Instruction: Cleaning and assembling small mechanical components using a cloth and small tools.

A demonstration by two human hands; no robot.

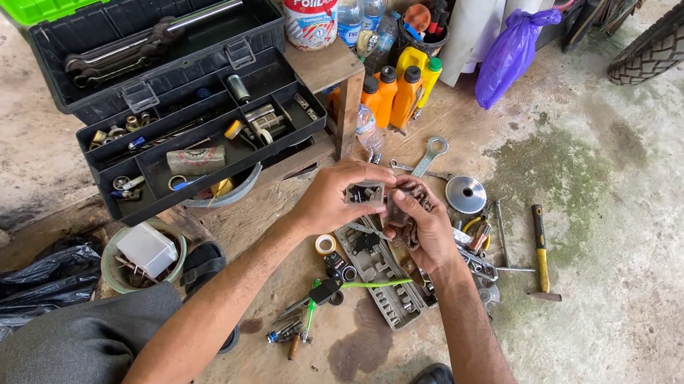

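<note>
Both hands meet over the floor in the head view. My left hand [340, 196] pinches a small square metal part [365, 192] with a dark opening. My right hand [425, 228] is closed around a dark grimy rag or part [403, 209] pressed against that metal piece. Directly beneath the hands lies a grey socket tray [382, 278] with several sockets. A spanner [430, 155] and a shiny round metal disc [466, 194] lie just beyond the hands.
An open black toolbox with a green lid [172, 82] sits on a wooden crate at left. Orange bottles [394, 93], a paint can [308, 0], a purple bag [510, 51], a hammer [542, 254], loose screwdrivers [304, 315] and a tyre [675, 38] surround the spot.
</note>
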